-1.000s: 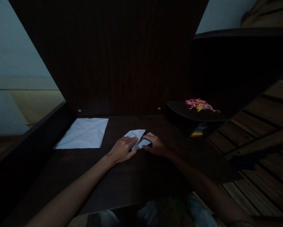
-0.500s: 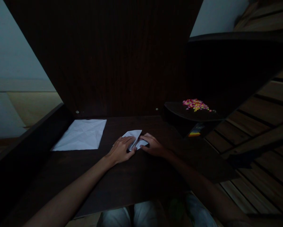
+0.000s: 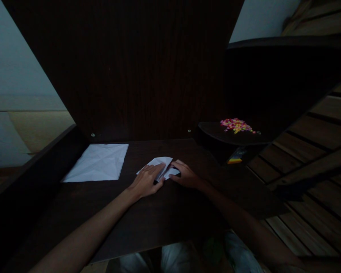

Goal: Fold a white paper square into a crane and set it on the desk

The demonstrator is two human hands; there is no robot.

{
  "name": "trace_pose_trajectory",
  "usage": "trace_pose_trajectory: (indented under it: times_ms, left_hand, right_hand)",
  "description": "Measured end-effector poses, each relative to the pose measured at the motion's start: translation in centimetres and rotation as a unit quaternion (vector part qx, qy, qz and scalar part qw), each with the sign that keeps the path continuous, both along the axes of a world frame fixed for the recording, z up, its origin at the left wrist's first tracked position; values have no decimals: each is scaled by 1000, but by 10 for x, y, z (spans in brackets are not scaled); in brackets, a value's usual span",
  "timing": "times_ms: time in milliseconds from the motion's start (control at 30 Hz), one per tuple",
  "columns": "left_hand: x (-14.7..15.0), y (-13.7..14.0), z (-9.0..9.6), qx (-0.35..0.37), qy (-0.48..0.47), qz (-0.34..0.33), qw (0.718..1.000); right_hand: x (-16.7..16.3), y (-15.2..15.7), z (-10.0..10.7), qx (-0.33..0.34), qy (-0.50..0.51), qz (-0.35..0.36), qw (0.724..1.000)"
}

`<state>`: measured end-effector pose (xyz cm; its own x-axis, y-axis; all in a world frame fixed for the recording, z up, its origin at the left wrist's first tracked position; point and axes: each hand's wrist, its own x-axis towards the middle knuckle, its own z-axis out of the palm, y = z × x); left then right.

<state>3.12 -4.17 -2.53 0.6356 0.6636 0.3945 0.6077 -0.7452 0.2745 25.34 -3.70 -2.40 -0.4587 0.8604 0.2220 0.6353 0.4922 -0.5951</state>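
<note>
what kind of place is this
Likely a desk in a home, though the dim light makes it hard to be sure. There is a dark desk with folded paper on it, a small shelf bearing colourful bits, and wooden planks alongside.

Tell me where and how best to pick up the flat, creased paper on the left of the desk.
Probably pinch the near right corner of the creased paper, coming from the right. It lies flat, with its right edge facing the left hand, while its left edge runs close to the left side panel.
</note>
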Motion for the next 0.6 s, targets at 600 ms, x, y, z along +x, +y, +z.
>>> trace_pose_trajectory:
  times_ms: [600]
  left_hand:
    - [6,-8,8,27,36,-41,998]
  right_hand:
    - [10,-1,4,-50,123,36,990]
